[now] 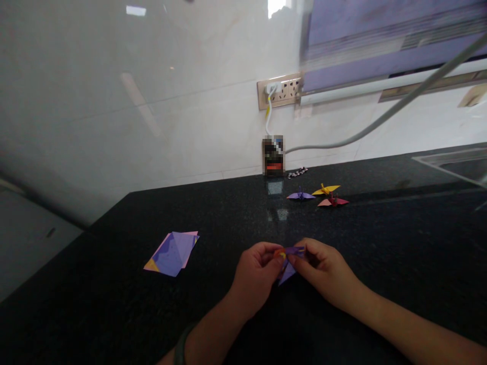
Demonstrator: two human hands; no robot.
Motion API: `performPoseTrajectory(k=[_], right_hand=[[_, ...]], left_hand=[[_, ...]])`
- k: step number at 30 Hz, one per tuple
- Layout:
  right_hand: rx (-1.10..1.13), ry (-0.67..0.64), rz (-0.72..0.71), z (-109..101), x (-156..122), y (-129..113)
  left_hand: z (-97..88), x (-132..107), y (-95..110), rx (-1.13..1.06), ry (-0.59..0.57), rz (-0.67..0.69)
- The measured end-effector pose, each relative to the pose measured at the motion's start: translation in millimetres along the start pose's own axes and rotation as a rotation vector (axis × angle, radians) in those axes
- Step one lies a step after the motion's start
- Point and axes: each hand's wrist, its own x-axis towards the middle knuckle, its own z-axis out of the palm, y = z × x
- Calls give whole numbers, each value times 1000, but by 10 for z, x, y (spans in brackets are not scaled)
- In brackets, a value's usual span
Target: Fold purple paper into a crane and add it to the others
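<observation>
Head view: dark, speckled, glossy counter (213, 218), catching pale reflections. Backed by a light, marbled wall (190, 137) with thin seams and bright glints of lamps. On the wall, a beige socket plate (286, 92) with a white plug (273, 88) in its left part; down from it a white cord (269, 119) to a pixelated box (274, 154) at the counter's back edge. Out from the box, a grey cable (365, 134), rising to the upper right. Upper right also, a purple panel (380, 25), streaked by blur. Far right of the counter, a pale-edged frame (452, 162), too vague to identify.

Beside the box, a beaded string (298, 173). Nearer, grouped: purple crane (300, 196), yellow crane (326, 189), red crane (333, 201). To the left, well apart, overlapping sheets (173, 253), purple over pink, yellow at one corner.

Front middle: purple paper (289, 272), folded, between left hand (256, 268) and right hand (325, 263), just above or on the counter, cannot tell which. Pinched by the fingertips of both. On the left wrist, a dark band (183, 344).
</observation>
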Motion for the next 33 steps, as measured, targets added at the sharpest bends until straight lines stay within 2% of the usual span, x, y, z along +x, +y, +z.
performPoseTrajectory(k=[2,5,9,13,15,18,25,30,33], right_hand=[[-1,-13,-3,9,0,6],[34,-8,-5,21,2,22],[82,-41,-28,19,-11,-2],[65,-58,-54,9,-29,-56],[56,-55,-58,11,-30,-59],[48,-48,-52,22,-26,-31],[52,-55,-35,9,-38,-30],[46,-39,-40,4,-45,-66],[70,-40,4,23,-45,-54]], left_hand=[[3,-6,-4,9,-11,11],[2,-4,-11,-87,-50,3],[-23,14,-23,-255,-76,-98],[-46,26,-43,-314,-184,-201],[-49,29,-53,-332,-196,-208],[-42,29,-58,-296,-159,-168],[-18,3,-16,-21,-37,-12],[-8,-6,-22,32,4,17],[-5,-2,-27,53,27,37]])
